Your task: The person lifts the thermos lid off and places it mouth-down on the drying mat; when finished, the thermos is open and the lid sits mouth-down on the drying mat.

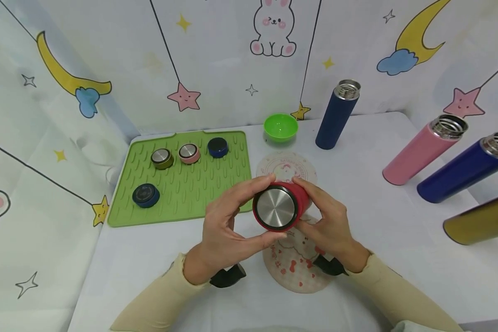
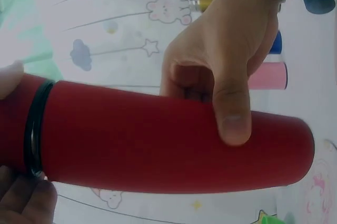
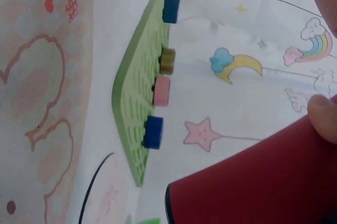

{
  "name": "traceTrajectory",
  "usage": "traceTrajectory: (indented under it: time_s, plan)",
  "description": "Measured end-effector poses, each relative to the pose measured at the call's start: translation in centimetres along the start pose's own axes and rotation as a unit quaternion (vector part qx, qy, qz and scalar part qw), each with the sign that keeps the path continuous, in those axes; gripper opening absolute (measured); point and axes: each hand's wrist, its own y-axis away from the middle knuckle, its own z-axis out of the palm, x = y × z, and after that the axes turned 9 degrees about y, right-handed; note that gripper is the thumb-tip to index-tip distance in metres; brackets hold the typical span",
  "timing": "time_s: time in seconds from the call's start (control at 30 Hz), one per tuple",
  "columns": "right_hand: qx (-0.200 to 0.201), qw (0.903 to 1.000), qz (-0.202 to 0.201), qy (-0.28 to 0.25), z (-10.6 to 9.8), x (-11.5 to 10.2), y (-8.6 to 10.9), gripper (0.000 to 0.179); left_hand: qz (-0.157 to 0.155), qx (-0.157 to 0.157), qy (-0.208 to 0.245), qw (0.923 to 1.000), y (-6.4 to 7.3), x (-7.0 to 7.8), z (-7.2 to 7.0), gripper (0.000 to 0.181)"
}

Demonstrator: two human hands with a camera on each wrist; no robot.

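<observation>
A red thermos bottle [image 1: 304,198] is held between both hands, its lid [image 1: 276,207] with a silver disc top facing the head camera. My left hand [image 1: 228,230] grips the lid end, thumb below and fingers above. With thumb and fingers, my right hand [image 1: 329,223] holds the body farther along. In the left wrist view the red body [image 2: 137,140] lies nearly level, and a dark shiny ring [image 2: 38,129] shows between it and the lid. Part of the red bottle [image 3: 258,182] fills the lower right of the right wrist view.
On a green drying mat [image 1: 191,193] lie a gold lid [image 1: 162,158], a pink lid [image 1: 188,153] and two blue lids. Behind stand a green bowl [image 1: 281,127] and a lidless navy bottle [image 1: 337,117]. Lidless pink [image 1: 419,154], blue [image 1: 460,170] and gold [image 1: 481,219] bottles line the right.
</observation>
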Motion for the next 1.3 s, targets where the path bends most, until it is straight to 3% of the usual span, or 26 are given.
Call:
traceTrajectory:
  time_s: [0.1,0.23,0.43,0.53,0.63,0.73,0.83,1.1,1.3]
  plan:
    - [-0.022,0.9991,-0.012,-0.034,-0.1,0.3,-0.2,0.065,0.003,-0.032,-0.002,0.9995,-0.4,0.2,-0.4,0.082]
    - [-0.076,0.9919,-0.027,-0.097,-0.5,0.8,0.0,0.069,0.004,-0.108,-0.005,0.9941,-1.0,0.7,-1.1,0.083]
    - [-0.167,0.9744,-0.041,-0.145,-1.0,1.2,0.4,0.065,-0.007,-0.237,0.031,0.9709,-1.8,1.5,-2.3,0.076]
    - [-0.194,0.9688,-0.043,-0.148,-1.1,1.2,0.3,0.065,0.001,-0.278,0.033,0.9601,-1.9,1.7,-2.5,0.071]
    - [-0.2,0.9671,-0.05,-0.149,-1.1,1.2,0.2,0.066,0.011,-0.297,0.024,0.9546,-1.9,1.8,-2.6,0.066]
    - [-0.193,0.969,-0.057,-0.143,-1.1,1.2,0.1,0.066,0.012,-0.29,0.016,0.9568,-1.7,1.8,-2.7,0.065]
    - [-0.171,0.9748,-0.059,-0.131,-1.0,1.2,0.2,0.065,-0.001,-0.261,0.018,0.9653,-1.4,1.6,-2.6,0.067]
    - [-0.074,0.9948,-0.021,-0.067,-0.5,1.5,0.6,0.062,0.005,-0.125,0.002,0.9922,-0.2,-0.3,-1.5,0.075]
    - [-0.033,0.9988,0.024,-0.027,0.0,1.6,0.8,0.065,-0.016,-0.035,-0.013,0.9992,0.7,-1.6,-0.6,0.08]
